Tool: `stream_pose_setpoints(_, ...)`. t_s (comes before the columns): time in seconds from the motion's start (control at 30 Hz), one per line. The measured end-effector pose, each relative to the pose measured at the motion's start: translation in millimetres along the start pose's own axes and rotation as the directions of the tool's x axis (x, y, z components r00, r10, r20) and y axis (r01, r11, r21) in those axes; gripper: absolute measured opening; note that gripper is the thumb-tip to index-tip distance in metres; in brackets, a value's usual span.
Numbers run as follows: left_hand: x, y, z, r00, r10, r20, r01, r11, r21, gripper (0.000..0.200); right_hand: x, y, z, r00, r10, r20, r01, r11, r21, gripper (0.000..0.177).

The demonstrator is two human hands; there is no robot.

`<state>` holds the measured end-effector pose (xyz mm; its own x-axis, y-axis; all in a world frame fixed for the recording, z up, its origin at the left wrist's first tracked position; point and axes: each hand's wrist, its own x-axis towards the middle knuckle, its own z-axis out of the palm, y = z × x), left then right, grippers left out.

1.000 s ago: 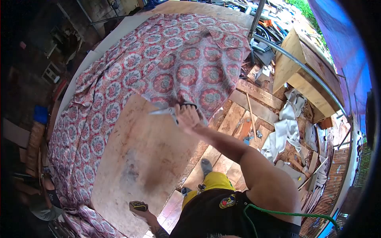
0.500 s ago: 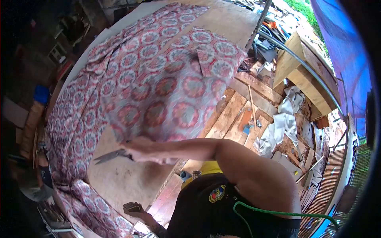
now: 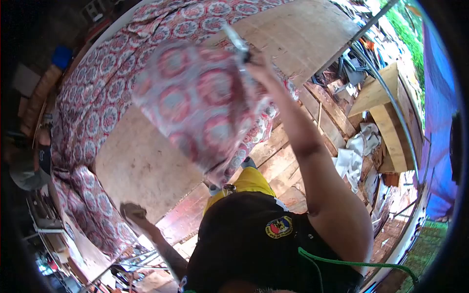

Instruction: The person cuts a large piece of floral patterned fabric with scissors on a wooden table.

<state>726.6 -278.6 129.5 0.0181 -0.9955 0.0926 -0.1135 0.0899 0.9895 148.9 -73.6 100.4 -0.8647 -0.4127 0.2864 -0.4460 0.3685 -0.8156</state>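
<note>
My right hand [image 3: 257,67] is raised over the far part of the table, closed round a pair of scissors [image 3: 236,39] whose blades point up and away. A loose piece of red and white patterned fabric [image 3: 195,100] hangs in the air beside that hand, blurred by motion and partly folded over. More of the same fabric [image 3: 100,88] lies spread and wrinkled along the far and left sides of the wooden tabletop [image 3: 141,161]. Low on the left, my left hand [image 3: 134,213] is curled near the tabletop's edge; what its dark, blurred fingers hold I cannot tell.
Wooden planks [image 3: 268,146] cover the ground by my feet. To the right stand a plywood box [image 3: 386,107], crumpled white sheeting [image 3: 356,151] and a curved metal pipe [image 3: 391,93]. A blue tarp [image 3: 439,122] hangs at the far right. A green cord [image 3: 351,263] crosses my shirt.
My right hand has swung up and away with the scissors, and the loose fabric has flipped over, baring more tabletop. My left hand has moved left and slightly up in view.
</note>
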Motion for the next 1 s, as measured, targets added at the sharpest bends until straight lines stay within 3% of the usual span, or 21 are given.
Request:
stream_pose_setpoints(0.03, 2, -5, 15, 0.990, 0.111, 0.091, -0.116, 0.992, 0.056, 0.044, 21, 57, -4, 0.989, 0.114, -0.094, -0.141, 0.916, -0.375, 0.029)
stream_pose_setpoints(0.07, -12, 24, 54, 0.997, 0.016, 0.078, -0.013, 0.999, -0.045, 0.043, 26, 157, -27, 0.997, 0.027, -0.074, -0.042, 0.977, -0.208, 0.028)
stream_pose_setpoints(0.1, -21, 36, 81, 0.982, 0.090, 0.168, -0.095, 0.995, 0.027, 0.043, 8, 129, -57, 0.981, 0.124, -0.151, -0.169, 0.929, -0.331, 0.028)
stream_pose_setpoints(0.13, -19, 23, 102, 0.954, 0.115, 0.278, -0.091, 0.991, -0.098, 0.042, -20, 75, -96, 0.948, 0.204, -0.243, -0.295, 0.851, -0.435, 0.028)
stream_pose_setpoints(0.17, -23, 23, 124, 0.870, 0.130, 0.475, -0.056, 0.985, -0.166, 0.041, -33, 52, -118, 0.932, 0.239, -0.274, -0.341, 0.836, -0.429, 0.030)
stream_pose_setpoints(0.2, -31, 32, 153, 0.840, 0.087, 0.536, -0.060, 0.996, -0.068, 0.041, -45, 41, -133, 0.912, 0.277, -0.303, -0.389, 0.819, -0.422, 0.031)
stream_pose_setpoints(0.23, -43, 37, 186, 0.766, 0.281, 0.579, -0.330, 0.944, -0.023, 0.043, -58, 41, -144, 0.913, 0.284, -0.292, -0.390, 0.819, -0.421, 0.031)
stream_pose_setpoints(0.33, -82, 66, 271, 0.507, 0.407, 0.760, -0.675, 0.735, 0.056, 0.047, -88, 43, -166, 0.961, 0.178, -0.213, -0.243, 0.909, -0.338, 0.034)
stream_pose_setpoints(0.37, -93, 67, 296, 0.376, 0.520, 0.767, -0.827, 0.561, 0.025, 0.049, -96, 39, -167, 0.981, 0.175, -0.085, -0.193, 0.933, -0.304, 0.035)
stream_pose_setpoints(0.4, -112, 76, 313, 0.410, 0.374, 0.832, -0.773, 0.627, 0.098, 0.051, -98, 38, -165, 0.986, 0.162, 0.043, -0.145, 0.954, -0.262, 0.036)
stream_pose_setpoints(0.43, -123, 70, 330, 0.412, 0.370, 0.833, -0.772, 0.627, 0.103, 0.051, -98, 43, -154, 0.980, 0.172, 0.099, -0.141, 0.955, -0.260, 0.039)
stream_pose_setpoints(0.5, -139, 44, 361, 0.302, 0.336, 0.892, -0.912, 0.374, 0.168, 0.052, -100, 47, -128, 0.946, 0.257, 0.196, -0.267, 0.963, 0.024, 0.052)
stream_pose_setpoints(0.6, -152, 28, 379, 0.330, 0.277, 0.903, -0.885, 0.424, 0.193, 0.056, -96, 25, -87, 0.978, 0.143, 0.150, -0.118, 0.979, -0.168, 0.069)
stream_pose_setpoints(0.7, -157, 25, 373, 0.484, 0.258, 0.836, -0.806, 0.504, 0.311, 0.059, -84, -12, -53, 0.848, 0.396, 0.352, -0.342, 0.917, -0.205, 0.058)
stream_pose_setpoints(0.73, -153, 23, 366, 0.495, 0.251, 0.832, -0.801, 0.503, 0.324, 0.059, -84, -9, -39, 0.844, 0.393, 0.365, -0.339, 0.918, -0.204, 0.058)
stream_pose_setpoints(0.8, -133, 13, 342, 0.645, 0.374, 0.666, -0.737, 0.535, 0.413, 0.064, -85, 5, -11, 0.877, 0.230, 0.422, 0.055, 0.824, -0.564, 0.043)
stream_pose_setpoints(0.83, -122, -4, 327, 0.659, 0.370, 0.654, -0.727, 0.534, 0.431, 0.064, -83, 0, -12, 0.871, 0.220, 0.440, 0.072, 0.828, -0.557, 0.043)
stream_pose_setpoints(0.9, -101, -44, 294, 0.818, 0.371, 0.440, -0.574, 0.582, 0.576, 0.064, -73, -32, -33, 0.714, 0.223, 0.664, 0.293, 0.766, -0.572, 0.027)
stream_pose_setpoints(0.93, -94, -43, 278, 0.828, 0.372, 0.421, -0.561, 0.581, 0.590, 0.064, -63, -58, -52, 0.670, 0.333, 0.663, 0.146, 0.817, -0.558, 0.025)
stream_pose_setpoints(0.97, -90, -41, 262, 0.903, 0.023, 0.428, -0.265, 0.814, 0.517, 0.064, -58, -56, -66, 0.749, 0.271, 0.604, 0.039, 0.893, -0.449, 0.035)
stream_pose_setpoints(1.0, -89, -40, 252, 0.824, -0.320, 0.468, 0.103, 0.896, 0.431, 0.063, -57, -59, -61, 0.742, 0.260, 0.618, 0.057, 0.894, -0.444, 0.035)
